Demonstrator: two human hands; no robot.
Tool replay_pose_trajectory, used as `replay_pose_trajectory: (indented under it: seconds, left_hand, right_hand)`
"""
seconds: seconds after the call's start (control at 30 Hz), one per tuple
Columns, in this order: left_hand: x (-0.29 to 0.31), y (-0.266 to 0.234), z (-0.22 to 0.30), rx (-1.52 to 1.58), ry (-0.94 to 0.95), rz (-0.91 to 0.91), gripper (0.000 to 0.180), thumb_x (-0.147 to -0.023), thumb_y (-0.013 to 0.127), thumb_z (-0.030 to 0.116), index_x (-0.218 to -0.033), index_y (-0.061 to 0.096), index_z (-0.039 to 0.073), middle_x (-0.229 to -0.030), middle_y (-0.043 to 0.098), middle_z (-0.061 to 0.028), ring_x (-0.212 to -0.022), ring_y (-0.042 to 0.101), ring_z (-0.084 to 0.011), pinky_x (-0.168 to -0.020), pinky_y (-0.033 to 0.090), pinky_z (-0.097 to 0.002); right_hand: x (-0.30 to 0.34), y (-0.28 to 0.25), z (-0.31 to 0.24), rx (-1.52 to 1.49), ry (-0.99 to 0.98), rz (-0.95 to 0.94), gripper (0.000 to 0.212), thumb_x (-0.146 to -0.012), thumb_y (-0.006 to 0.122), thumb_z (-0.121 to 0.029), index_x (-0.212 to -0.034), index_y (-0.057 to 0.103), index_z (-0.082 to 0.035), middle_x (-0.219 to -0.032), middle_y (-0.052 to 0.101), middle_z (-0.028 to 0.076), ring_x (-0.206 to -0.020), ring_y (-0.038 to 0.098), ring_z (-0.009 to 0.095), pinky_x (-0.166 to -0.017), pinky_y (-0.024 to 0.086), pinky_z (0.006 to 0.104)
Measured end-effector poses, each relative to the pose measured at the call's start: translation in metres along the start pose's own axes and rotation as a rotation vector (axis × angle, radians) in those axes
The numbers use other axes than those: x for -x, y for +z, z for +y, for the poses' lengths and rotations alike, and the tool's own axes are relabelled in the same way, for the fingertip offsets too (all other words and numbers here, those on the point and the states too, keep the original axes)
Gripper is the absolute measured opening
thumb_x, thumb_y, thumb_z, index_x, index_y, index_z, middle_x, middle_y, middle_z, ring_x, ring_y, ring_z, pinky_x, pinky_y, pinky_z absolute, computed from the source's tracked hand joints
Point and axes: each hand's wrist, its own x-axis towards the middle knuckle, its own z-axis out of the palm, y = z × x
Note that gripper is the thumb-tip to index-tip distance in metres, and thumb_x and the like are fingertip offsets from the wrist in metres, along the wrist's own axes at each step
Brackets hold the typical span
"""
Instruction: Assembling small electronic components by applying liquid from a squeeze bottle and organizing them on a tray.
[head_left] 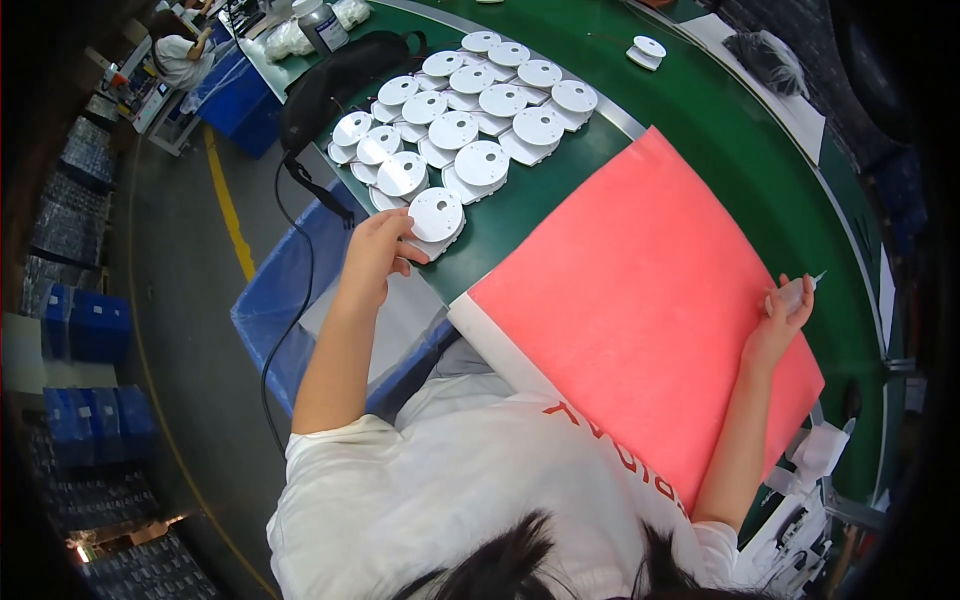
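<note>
My left hand (pixel 378 250) grips the near edge of a white disc-topped plastic part (pixel 436 215), with fingers and thumb on its left side. This part sits at the near corner of several rows of similar white round parts (pixel 453 130) standing on the green table. Each has a round top with a dark hole, over a wider base. On the right, my right hand (pixel 772 325) is closed around a small translucent dropper bottle (pixel 796 292) with a thin pointed tip. That hand is over the right side of a pink-red sheet (pixel 640 320).
A blue lined bin (pixel 275 290) stands below the table's left edge, a black cable (pixel 308 290) hanging over it. A black bag (pixel 345 80) and a bottle (pixel 322 27) lie beyond the parts. One white part (pixel 647 52) sits on the far green belt. Another person (pixel 182 55) sits far left.
</note>
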Motion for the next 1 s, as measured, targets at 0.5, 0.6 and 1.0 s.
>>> replay_pose_trajectory:
  seconds: [0.5,0.6,1.0]
  left_hand:
    - [-0.003,-0.005,0.002,0.206,0.032,-0.04,0.035,-0.079,0.047,0.013,-0.106,0.053,-0.009,-0.079,0.061,-0.0095,-0.057,0.057,-0.0114,-0.04,0.036,-0.0197]
    - [-0.003,-0.003,0.008,0.185,0.056,-0.055,0.037,-0.08,0.047,0.013,-0.107,0.052,-0.01,-0.08,0.061,-0.0099,-0.056,0.056,-0.0107,-0.04,0.036,-0.0194]
    - [0.005,0.026,0.015,-0.555,0.536,0.235,0.036,-0.078,0.058,0.012,-0.11,0.046,0.0,-0.083,0.055,-0.0072,-0.051,0.049,-0.009,-0.045,0.037,-0.0231]
  right_hand:
    - [0.0,0.0,-0.001,0.002,0.014,-0.01,0.051,-0.08,0.051,-0.01,-0.128,0.031,-0.011,-0.121,0.041,0.015,-0.079,0.047,0.012,-0.068,0.04,0.0233]
    - [0.0,0.001,-0.001,0.002,0.018,-0.01,0.051,-0.08,0.051,-0.01,-0.128,0.032,-0.011,-0.121,0.04,0.015,-0.08,0.047,0.012,-0.068,0.04,0.0234]
    - [0.001,-0.001,-0.003,0.012,0.023,0.005,0.045,-0.079,0.05,-0.008,-0.122,0.036,-0.012,-0.117,0.044,0.012,-0.076,0.044,0.011,-0.067,0.038,0.0228]
